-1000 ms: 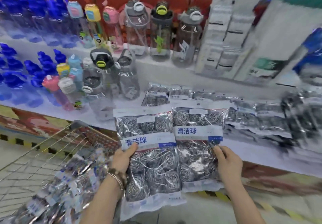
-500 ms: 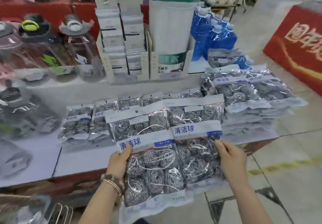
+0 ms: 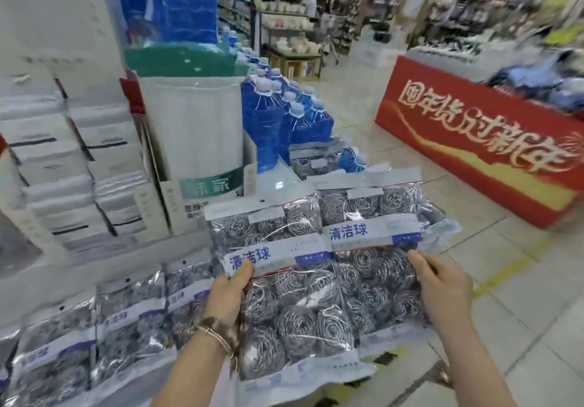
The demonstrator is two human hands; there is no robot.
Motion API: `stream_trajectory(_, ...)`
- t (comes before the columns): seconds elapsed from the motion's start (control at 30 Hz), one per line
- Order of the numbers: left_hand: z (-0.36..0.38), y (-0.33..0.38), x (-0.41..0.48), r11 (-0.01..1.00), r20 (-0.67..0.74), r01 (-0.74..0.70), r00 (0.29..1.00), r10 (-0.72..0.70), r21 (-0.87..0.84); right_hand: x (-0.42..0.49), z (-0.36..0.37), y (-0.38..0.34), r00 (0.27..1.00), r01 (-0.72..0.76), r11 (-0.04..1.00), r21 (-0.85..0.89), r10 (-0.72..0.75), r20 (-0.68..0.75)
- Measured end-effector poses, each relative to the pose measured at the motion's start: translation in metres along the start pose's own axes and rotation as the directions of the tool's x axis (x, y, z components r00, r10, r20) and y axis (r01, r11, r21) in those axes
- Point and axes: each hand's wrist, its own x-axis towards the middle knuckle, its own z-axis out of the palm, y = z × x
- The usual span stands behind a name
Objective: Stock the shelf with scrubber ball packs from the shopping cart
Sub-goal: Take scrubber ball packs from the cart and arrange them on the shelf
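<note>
As the view is swinging right, with the cart now gone from sight, the left hand is gripping the left pack and the right hand is pinching the right pack, both hovering over the right end of the shelf, so placement is probably nearing.

Left grip pinches one scrubber ball pack, right grip a second pack, side by side, edges overlapping, near shelf. Shelved packs lower left. Blue bottles behind, red display right on floor.
</note>
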Motion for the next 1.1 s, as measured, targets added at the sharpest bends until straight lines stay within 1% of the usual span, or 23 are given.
stream_trajectory(0.13,0.039,0.023,0.031,0.999,0.07,0.033,0.997,-0.031,-0.03,0.051,-0.01,0.004,0.998,-0.044,0.998,-0.055,0.04,-0.057)
stream_trajectory(0.23,0.069,0.041,0.047,0.997,0.08,0.051,0.996,-0.046,-0.061,0.088,-0.022,0.013,0.995,-0.068,0.997,-0.042,0.064,-0.081)
stream_trajectory(0.3,0.09,0.051,0.055,0.99,0.086,0.071,0.994,-0.06,-0.124,0.114,-0.029,0.022,0.995,-0.062,0.997,-0.045,0.059,-0.074)
stream_trajectory(0.37,0.111,0.06,0.062,0.99,0.062,0.071,0.996,-0.064,-0.119,0.143,-0.032,0.034,0.998,-0.053,0.996,-0.071,0.049,-0.049)
stream_trajectory(0.43,0.129,0.072,0.066,0.991,0.035,0.057,0.998,-0.053,-0.118,0.176,-0.031,0.05,0.998,-0.062,0.996,-0.069,0.061,-0.008)
stream_trajectory(0.57,0.166,0.077,0.085,0.985,-0.035,0.104,0.993,-0.11,-0.141,0.243,-0.022,0.077,0.989,-0.045,0.997,-0.07,0.055,0.14)
stream_trajectory(0.67,0.192,0.083,0.099,0.982,-0.051,0.12,0.99,-0.129,-0.149,0.286,-0.012,0.086,0.96,-0.019,0.998,-0.066,0.037,0.277)
stream_trajectory(0.77,0.212,0.079,0.118,0.977,-0.086,0.166,0.98,-0.179,-0.136,0.32,-0.001,0.092,0.928,-0.028,0.999,-0.031,0.037,0.372)
stream_trajectory(0.83,0.217,0.059,0.144,0.968,-0.121,0.199,0.968,-0.219,-0.153,0.338,0.009,0.099,0.91,-0.028,0.999,-0.017,0.033,0.413)
stream_trajectory(0.9,0.225,0.069,0.142,0.96,-0.129,0.221,0.961,-0.244,-0.171,0.352,0.023,0.112,0.895,-0.049,0.999,-0.002,0.045,0.444)
stream_trajectory(0.97,0.234,0.085,0.133,0.967,-0.13,0.22,0.963,-0.236,-0.127,0.36,0.037,0.128,0.88,-0.076,0.997,-0.016,0.074,0.469)
stream_trajectory(1.03,0.241,0.086,0.135,0.965,-0.173,0.248,0.95,-0.26,-0.088,0.364,0.05,0.145,0.868,-0.084,0.996,-0.041,0.093,0.488)
stream_trajectory(1.1,0.244,0.085,0.136,0.963,-0.17,0.257,0.948,-0.268,-0.085,0.365,0.054,0.15,0.878,-0.081,0.996,-0.048,0.094,0.469)
